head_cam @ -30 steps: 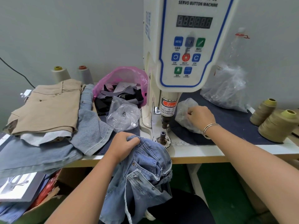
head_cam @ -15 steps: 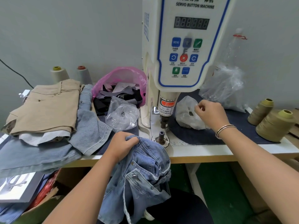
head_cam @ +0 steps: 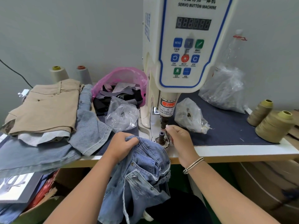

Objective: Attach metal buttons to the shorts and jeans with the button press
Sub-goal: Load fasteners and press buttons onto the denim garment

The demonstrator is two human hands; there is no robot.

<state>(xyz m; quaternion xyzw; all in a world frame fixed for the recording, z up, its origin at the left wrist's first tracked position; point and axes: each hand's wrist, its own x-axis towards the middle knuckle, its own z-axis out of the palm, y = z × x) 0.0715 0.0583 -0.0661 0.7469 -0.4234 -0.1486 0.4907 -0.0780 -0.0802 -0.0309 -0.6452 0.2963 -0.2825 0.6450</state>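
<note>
- While bunched at the worktop [head_cam: 242, 150] edge, denim jeans [head_cam: 142, 172] gripped at the waistband by the left hand [head_cam: 120, 145], fingers curled into the cloth; rest of the garment hanging down below the edge.
- One metal button [head_cam: 134, 177] visible on the hanging waistband flap.
- Right hand [head_cam: 178, 139] curled beside the button press [head_cam: 186, 46], fingertips pinched together just under the upper punch [head_cam: 163, 122] and next to the lower die post [head_cam: 161, 136]; whatever sits between the fingertips too small to tell.
- Bracelet [head_cam: 193, 164] on the right wrist.
- Left of the press: clear plastic bag [head_cam: 122, 116] with small dark parts inside, pink plastic bag [head_cam: 123, 78] of dark fabric scraps behind it.
- Farther left: tan shorts [head_cam: 47, 104] folded atop a stack of light denim garments [head_cam: 40, 152].
- Two thread cones [head_cam: 69, 74] against the wall behind that stack.
- Right of the press: small clear bag [head_cam: 191, 117] lying on a dark blue cloth [head_cam: 229, 128], larger crumpled clear bag [head_cam: 224, 89] behind it.
- Two olive thread cones [head_cam: 271, 122] at the far right edge.
</note>
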